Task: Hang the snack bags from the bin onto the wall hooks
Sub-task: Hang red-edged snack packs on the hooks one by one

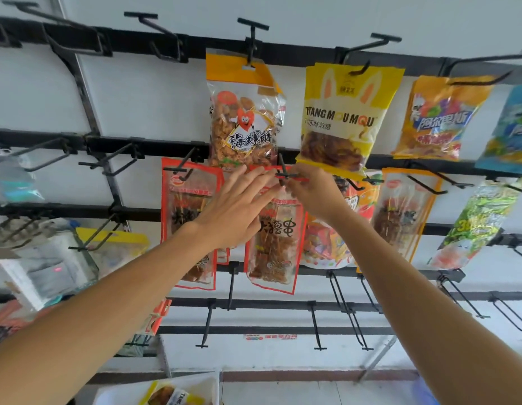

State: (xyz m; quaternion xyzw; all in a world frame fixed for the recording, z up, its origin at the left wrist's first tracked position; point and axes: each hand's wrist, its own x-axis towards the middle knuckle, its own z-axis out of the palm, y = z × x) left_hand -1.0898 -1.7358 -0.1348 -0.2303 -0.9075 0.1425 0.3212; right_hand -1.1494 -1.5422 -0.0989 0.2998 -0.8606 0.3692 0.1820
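Note:
A red-edged clear snack bag (275,244) of brown skewers hangs at a black hook (284,171) in the middle row of the wall rack. My right hand (313,190) pinches the bag's red top edge right at the hook's crossbar. My left hand (239,211) lies flat, fingers straight, against the bag's upper left part. Whether the hook passes through the bag's hole is hidden by my fingers. The white bin (113,394) shows at the bottom edge with a yellow bag (172,396) inside.
Hung bags surround the spot: a matching red bag (185,206) to the left, an orange-topped bag (242,112) and a yellow bag (344,112) above, more to the right. Bare hooks (113,159) stick out at left and along the lower rails (315,325).

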